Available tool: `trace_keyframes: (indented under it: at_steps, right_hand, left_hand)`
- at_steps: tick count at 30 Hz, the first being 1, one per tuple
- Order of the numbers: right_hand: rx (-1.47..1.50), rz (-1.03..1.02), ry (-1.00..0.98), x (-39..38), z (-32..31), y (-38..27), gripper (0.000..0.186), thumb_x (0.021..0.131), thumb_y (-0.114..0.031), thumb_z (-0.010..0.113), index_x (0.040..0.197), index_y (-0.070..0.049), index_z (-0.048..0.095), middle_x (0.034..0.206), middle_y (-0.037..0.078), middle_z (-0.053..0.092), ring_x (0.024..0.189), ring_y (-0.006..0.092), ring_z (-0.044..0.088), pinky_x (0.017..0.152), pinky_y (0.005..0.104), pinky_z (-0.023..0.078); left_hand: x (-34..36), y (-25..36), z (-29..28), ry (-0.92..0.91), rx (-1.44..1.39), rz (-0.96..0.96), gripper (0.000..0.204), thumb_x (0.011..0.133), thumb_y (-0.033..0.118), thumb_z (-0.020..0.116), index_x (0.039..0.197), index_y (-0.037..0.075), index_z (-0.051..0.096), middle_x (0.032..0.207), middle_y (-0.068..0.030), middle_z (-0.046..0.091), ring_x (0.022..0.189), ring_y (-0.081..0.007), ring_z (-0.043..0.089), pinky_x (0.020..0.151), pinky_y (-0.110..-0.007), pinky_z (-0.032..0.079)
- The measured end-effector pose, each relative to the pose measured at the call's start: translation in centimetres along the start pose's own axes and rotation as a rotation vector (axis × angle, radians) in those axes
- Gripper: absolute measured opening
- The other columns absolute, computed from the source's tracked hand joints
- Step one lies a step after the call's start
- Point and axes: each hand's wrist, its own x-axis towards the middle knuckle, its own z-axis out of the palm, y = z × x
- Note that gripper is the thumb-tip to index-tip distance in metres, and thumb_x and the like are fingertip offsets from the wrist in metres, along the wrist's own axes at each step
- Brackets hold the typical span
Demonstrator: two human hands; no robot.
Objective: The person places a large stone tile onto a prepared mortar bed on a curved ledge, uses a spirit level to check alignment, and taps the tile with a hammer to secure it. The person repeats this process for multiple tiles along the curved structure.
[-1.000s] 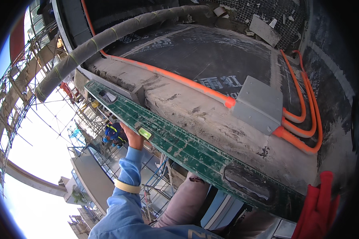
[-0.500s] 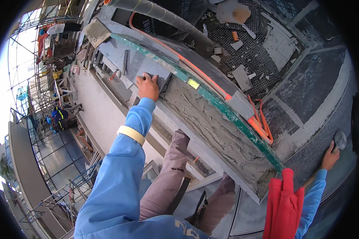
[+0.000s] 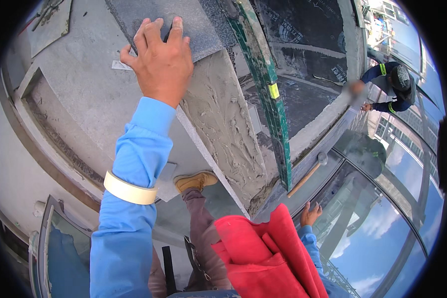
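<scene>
My left hand (image 3: 161,62) presses on a grey speckled stone slab (image 3: 196,27) near its corner, fingers spread over the top and thumb out past its side. Wet grey mortar (image 3: 221,116) with a ridged surface runs from the slab toward me. Alongside the mortar lies a long green spirit level (image 3: 265,84) with a yellow vial. My right hand (image 3: 311,213) is empty, fingers apart, over the dark ledge at lower right. Just beyond it rests a mallet (image 3: 305,175) with a wooden handle and grey head. A cream tape roll (image 3: 129,187) circles my left sleeve.
Red cloth (image 3: 270,253) bulges up in front of me, partly covering my right arm. A co-worker (image 3: 395,84) leans over the far right ledge. Reflective glass panels (image 3: 367,208) lie at right. A recessed channel (image 3: 59,131) runs at left, and a framed pane (image 3: 64,253) stands lower left.
My right hand has let go of the mallet, which now lies on the ledge. The view has turned and come closer to the slab; my left hand stays on it.
</scene>
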Motion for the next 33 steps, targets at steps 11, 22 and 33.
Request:
trace_keyframes:
  at_steps: [11, 22, 33]
  right_hand:
    - [0.163, -0.652, 0.026, -7.8, -14.0, -32.9, 0.045, 0.110, -0.034, 0.047, 0.141, -0.002, 0.055, 0.150, 0.024, 0.043, 0.140, 0.0397, 0.043, 0.114, 0.0469, 0.039]
    - [0.189, -0.663, 0.001, -7.1, -11.3, -40.4, 0.051, 0.110, -0.036, 0.046, 0.147, 0.000, 0.048, 0.151, 0.021, 0.039, 0.132, 0.0360, 0.053, 0.111, 0.0444, 0.044]
    - [0.101, -0.753, 0.061, -5.1, -9.5, -39.4, 0.051, 0.112, -0.036, 0.044, 0.149, -0.002, 0.047, 0.140, 0.014, 0.047, 0.124, 0.0258, 0.059, 0.095, 0.0365, 0.053]
  left_hand:
    - [-2.4, -3.1, 0.1, 0.321, -0.898, -0.361, 0.072, 0.085, 0.012, 0.071, 0.150, 0.003, 0.042, 0.147, -0.0307, 0.042, 0.136, -0.0460, 0.042, 0.113, -0.058, 0.033]
    - [-3.9, -1.5, 3.1, 0.382, -1.081, -0.521, 0.066, 0.092, 0.029, 0.071, 0.146, 0.005, 0.042, 0.150, -0.0225, 0.038, 0.143, -0.0444, 0.038, 0.109, -0.073, 0.031]
    - [-3.3, -2.5, 2.9, 0.380, -0.986, -0.418, 0.065, 0.092, 0.032, 0.073, 0.139, -0.002, 0.043, 0.141, -0.0280, 0.041, 0.137, -0.0443, 0.040, 0.107, -0.072, 0.035]
